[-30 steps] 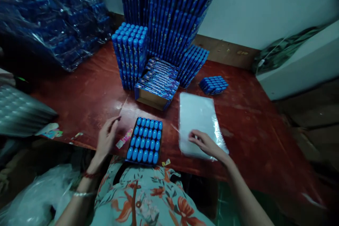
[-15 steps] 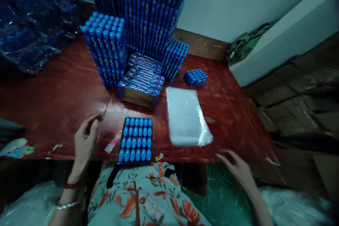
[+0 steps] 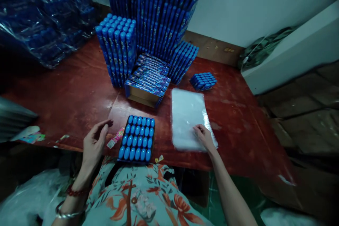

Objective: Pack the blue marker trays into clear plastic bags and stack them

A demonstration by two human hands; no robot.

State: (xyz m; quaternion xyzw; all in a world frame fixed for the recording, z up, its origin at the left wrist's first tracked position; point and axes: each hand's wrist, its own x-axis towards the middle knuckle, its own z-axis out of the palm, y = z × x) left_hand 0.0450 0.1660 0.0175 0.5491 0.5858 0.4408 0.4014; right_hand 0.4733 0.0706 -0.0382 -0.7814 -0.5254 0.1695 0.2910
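Note:
My left hand hovers over the table's front edge, left of a box packed with blue-capped items. Its thumb and fingers are apart with nothing between them. On the right, my right hand is at the lower part of a stack of clear plastic bags, its fingers bent together on the surface. Whether a bag is pinched between them is too small to tell. The blue-capped box lies at the table's front edge, against the floral clothing.
Behind stand an open carton of flat printed boxes, tall blue stacks and a small blue bundle. Plastic-wrapped blue packs are at the back left. A pink wrapper lies beside the blue-capped box.
My right hand has moved from off the table's front edge up and left onto the plastic bags, its fingers drawn together. My left hand stays open. The camera view has shifted slightly.

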